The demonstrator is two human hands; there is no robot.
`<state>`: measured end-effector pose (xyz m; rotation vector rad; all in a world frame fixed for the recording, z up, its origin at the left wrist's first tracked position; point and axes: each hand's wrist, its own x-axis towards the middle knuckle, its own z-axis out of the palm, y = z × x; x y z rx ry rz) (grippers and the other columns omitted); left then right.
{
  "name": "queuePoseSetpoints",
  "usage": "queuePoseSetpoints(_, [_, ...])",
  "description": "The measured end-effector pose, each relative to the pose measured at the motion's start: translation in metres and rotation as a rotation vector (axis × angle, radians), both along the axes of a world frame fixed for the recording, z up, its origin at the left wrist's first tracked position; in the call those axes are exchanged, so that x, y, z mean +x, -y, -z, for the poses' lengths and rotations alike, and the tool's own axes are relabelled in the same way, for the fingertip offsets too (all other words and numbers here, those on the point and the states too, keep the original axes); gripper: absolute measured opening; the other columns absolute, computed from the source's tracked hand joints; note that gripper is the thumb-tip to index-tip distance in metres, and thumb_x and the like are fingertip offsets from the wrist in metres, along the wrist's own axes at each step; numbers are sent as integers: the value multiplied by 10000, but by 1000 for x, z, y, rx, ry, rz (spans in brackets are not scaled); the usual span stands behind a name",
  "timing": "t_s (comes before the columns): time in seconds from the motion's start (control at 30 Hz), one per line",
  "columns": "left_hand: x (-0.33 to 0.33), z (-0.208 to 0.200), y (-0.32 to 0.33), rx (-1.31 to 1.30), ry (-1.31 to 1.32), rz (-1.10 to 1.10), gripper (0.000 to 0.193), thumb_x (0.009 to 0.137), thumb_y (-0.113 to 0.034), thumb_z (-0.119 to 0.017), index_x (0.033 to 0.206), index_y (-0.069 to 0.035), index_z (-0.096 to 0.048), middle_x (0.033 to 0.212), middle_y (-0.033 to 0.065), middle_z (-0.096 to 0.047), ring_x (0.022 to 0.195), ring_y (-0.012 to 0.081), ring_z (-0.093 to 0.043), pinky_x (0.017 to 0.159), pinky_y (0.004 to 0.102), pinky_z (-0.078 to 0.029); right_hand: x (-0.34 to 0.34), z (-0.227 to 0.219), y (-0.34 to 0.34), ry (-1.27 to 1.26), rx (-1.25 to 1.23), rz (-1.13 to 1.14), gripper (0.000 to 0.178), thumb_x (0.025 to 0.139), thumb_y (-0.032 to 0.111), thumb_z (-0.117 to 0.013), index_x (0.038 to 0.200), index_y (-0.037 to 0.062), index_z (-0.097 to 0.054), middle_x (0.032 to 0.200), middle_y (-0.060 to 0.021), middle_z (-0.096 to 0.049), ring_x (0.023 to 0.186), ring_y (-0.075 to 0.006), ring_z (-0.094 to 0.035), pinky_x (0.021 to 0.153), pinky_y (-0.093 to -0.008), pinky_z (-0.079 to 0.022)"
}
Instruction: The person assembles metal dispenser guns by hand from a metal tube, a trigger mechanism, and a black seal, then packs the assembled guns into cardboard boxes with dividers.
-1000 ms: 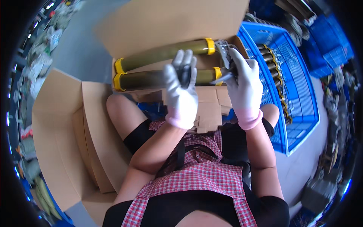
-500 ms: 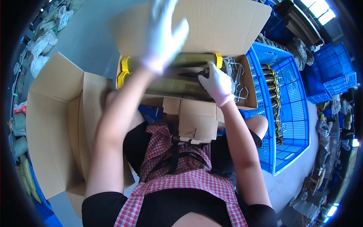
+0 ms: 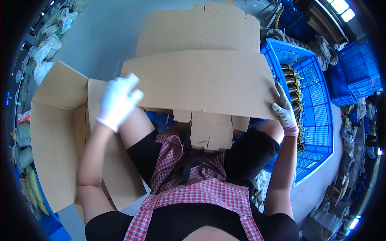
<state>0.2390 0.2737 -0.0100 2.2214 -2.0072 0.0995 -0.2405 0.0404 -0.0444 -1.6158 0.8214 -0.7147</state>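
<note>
A cardboard box sits before me, its near flap folded down over the top; what lies inside is hidden. At the flap's right edge, my right hand in a white glove rests with fingers stretched along the side and thumb apart on the corner. My left hand, gloved and a little blurred, is at the box's left edge with its fingers apart and nothing in it. Beyond the covered top, another cardboard flap spreads out away from me.
An open cardboard box stands to my left. On my right is a blue plastic crate holding a row of dark tubes with yellow ends. Folded cardboard lies near my lap. Sacks line the far left.
The flap has come down over the olive tubes with yellow ends, which are now hidden. My left hand moved nearer and left; my right hand moved right to the box edge.
</note>
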Motion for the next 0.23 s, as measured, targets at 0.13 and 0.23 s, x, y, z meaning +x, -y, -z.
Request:
queuePoseSetpoints(0.13, [25, -16, -15, 326, -1345, -340, 739, 909, -198, -592, 1532, -191, -194, 800, 26, -589, 602, 117, -580, 564, 343, -499, -1, -2, -6, 60, 99, -68, 1143, 626, 393, -861, 1496, 8, -229, 1483, -156, -356, 1374, -281, -353, 1118, -390, -305])
queuePoseSetpoints(0.23, [16, 18, -9, -148, -1741, -210, 853, 881, -177, -636, 1543, -226, -100, 1112, 16, -578, 547, 84, -535, 621, 253, -571, 1, 5, -2, 142, 67, -78, 1242, 571, 424, -892, 1522, 74, -174, 1457, -154, -398, 1341, -307, -405, 1095, -439, -348])
